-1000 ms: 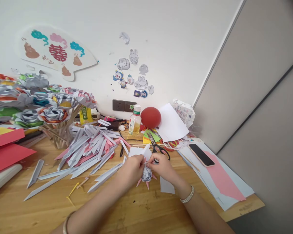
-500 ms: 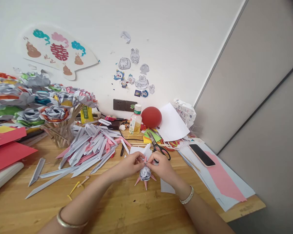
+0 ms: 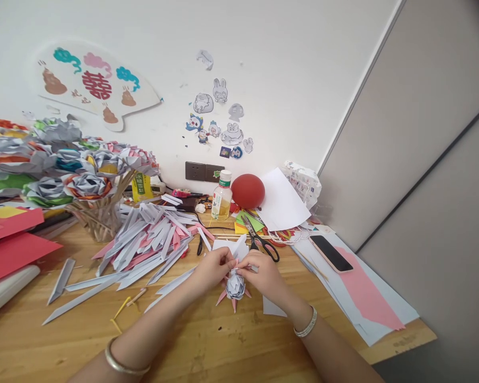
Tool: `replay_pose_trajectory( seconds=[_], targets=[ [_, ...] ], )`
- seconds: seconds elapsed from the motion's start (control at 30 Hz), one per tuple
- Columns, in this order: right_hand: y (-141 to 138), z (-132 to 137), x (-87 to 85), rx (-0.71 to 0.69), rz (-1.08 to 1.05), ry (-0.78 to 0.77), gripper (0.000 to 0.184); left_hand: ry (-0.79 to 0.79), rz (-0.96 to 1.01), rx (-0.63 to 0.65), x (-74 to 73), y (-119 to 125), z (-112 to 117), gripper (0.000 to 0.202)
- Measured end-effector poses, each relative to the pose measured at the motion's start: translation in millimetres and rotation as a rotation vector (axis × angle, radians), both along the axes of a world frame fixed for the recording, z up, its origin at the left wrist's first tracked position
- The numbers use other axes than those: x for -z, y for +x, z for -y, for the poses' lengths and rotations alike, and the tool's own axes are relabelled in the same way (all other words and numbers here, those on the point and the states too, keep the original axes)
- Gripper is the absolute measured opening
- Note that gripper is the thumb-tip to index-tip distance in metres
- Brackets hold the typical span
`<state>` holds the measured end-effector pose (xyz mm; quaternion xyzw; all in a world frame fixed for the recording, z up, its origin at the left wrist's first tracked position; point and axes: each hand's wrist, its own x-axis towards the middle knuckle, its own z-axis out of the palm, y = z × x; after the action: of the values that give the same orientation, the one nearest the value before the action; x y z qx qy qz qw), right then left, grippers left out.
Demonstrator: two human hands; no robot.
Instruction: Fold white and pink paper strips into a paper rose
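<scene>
A folded paper flower (image 3: 235,286), white in its middle with pink pointed petals around it, is between my hands low over the wooden table. My left hand (image 3: 215,268) pinches its far edge from the left, thumb and fingers pressed together. From the right, my right hand (image 3: 261,270) grips the same far edge, its fingertips almost touching the left ones. The fingers hide the petal they hold. Black-handled scissors (image 3: 268,248) lie just beyond my right hand. White folded paper (image 3: 229,244) lies behind the flower.
To the left are a pile of folded paper strips (image 3: 147,239) and finished paper flowers (image 3: 90,186) on sticks. A bottle (image 3: 222,197) and a red balloon (image 3: 248,191) stand by the wall. A phone (image 3: 331,253) lies on paper sheets at right.
The flower has shifted slightly left and turned a little. My left forearm has moved a little to the right, uncovering white strips on the table. Both hands keep their pinch.
</scene>
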<state>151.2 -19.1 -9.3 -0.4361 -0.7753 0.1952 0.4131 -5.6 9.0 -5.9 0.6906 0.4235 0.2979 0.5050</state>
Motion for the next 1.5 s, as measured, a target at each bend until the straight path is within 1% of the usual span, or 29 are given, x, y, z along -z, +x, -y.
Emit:
replay_pose_trajectory(
  seconds=[0.1, 0.2, 0.3, 0.33, 0.4, 0.47, 0.53, 0.6, 0.7, 0.8, 0.9, 1.0, 1.07, 1.23, 1.33, 1.4, 1.5],
  targets=[
    [0.5, -0.3, 0.0, -0.068, 0.031, 0.119, 0.009, 0.073, -0.059, -0.054, -0.6, 0.9, 1.2, 0.022],
    [3.0, -0.4, -1.4, -0.163, 0.097, 0.224, 0.015, 0.081, -0.086, -0.074, 0.4, 1.4, 0.4, 0.021],
    [5.1, 0.2, -3.4, -0.236, 0.166, 0.291, 0.019, 0.159, -0.133, -0.099, 0.1, 1.6, 0.3, 0.019],
    [5.2, 0.7, -3.9, -0.236, 0.179, 0.301, 0.018, 0.205, -0.154, -0.116, -0.6, 1.6, 0.7, 0.019],
    [4.6, 1.7, -4.3, -0.187, 0.19, 0.292, 0.016, 0.267, -0.193, -0.137, -2.0, 2.0, 2.0, 0.016],
    [3.4, 2.5, -3.8, -0.116, 0.204, 0.268, 0.015, 0.269, -0.214, -0.121, -2.6, 2.8, 3.3, 0.013],
    [2.5, 3.0, -3.0, -0.091, 0.237, 0.281, 0.017, 0.237, -0.208, -0.099, -1.9, 3.8, 3.8, 0.012],
    [2.5, 3.5, -3.0, -0.123, 0.278, 0.347, 0.02, 0.201, -0.179, -0.092, -0.7, 4.5, 3.5, 0.013],
    [3.2, 5.4, -5.8, -0.209, 0.321, 0.467, 0.022, 0.15, -0.156, -0.097, 0.4, 4.3, 2.3, 0.014],
    [3.4, 8.2, -10.1, -0.289, 0.336, 0.527, 0.022, 0.164, -0.184, -0.105, 1.0, 3.1, 0.6, 0.013],
    [2.9, 9.8, -12.5, -0.292, 0.322, 0.462, 0.021, 0.197, -0.205, -0.103, 1.4, 2.2, -0.9, 0.013],
    [2.1, 9.3, -11.7, -0.216, 0.248, 0.315, 0.021, 0.202, -0.199, -0.101, 0.4, 1.9, -1.4, 0.012],
    [1.4, 8.6, -10.1, -0.195, 0.22, 0.273, 0.023, 0.208, -0.202, -0.116, -1.2, 1.5, -1.4, 0.012],
    [-0.3, 9.9, -7.5, -0.287, 0.292, 0.359, 0.022, 0.283, -0.236, -0.19, -5.3, -2.1, -2.0, 0.012],
    [0.0, 13.2, -8.4, -0.32, 0.253, 0.391, 0.018, 0.317, -0.247, -0.225, -6.6, -4.2, -2.1, 0.014],
    [0.8, 15.2, -10.2, -0.279, 0.162, 0.391, 0.019, 0.327, -0.235, -0.212, -6.5, -4.0, -1.5, 0.014],
    [1.9, 16.0, -13.5, -0.163, 0.001, 0.361, 0.023, 0.3, -0.199, -0.166, -3.7, -1.2, -0.6, 0.015]
  ],
)
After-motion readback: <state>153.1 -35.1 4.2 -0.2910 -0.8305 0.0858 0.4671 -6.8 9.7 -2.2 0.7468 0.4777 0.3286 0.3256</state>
